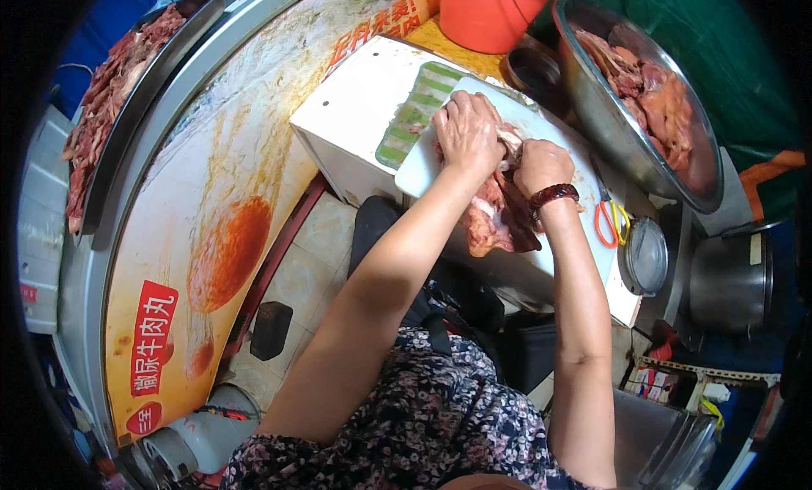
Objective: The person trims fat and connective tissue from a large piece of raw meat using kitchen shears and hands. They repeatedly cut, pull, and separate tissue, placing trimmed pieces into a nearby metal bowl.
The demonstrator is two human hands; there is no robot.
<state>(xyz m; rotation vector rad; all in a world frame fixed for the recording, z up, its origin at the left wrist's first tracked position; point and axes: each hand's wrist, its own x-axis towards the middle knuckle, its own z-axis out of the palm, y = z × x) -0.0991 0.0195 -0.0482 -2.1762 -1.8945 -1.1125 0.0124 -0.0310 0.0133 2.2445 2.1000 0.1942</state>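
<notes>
A large piece of raw meat with bone (488,220) lies across a white cutting board (415,170) and hangs over its near edge. My left hand (469,132) grips the upper left part of the meat, fingers curled over it. Close beside it, my right hand (542,166), with a dark red bracelet (554,196) at the wrist, is closed on the meat's right side. The fingertips of both hands are partly hidden. Scissors with red and yellow handles (610,222) lie at the board's right edge.
A steel basin (641,163) of meat stands at the upper right, a red bucket (498,14) behind the board. A metal tray (149,87) of meat lies far left. Beyond a round lidded container (644,255) stands a steel pot (728,281). A gas cylinder (212,436) is on the floor.
</notes>
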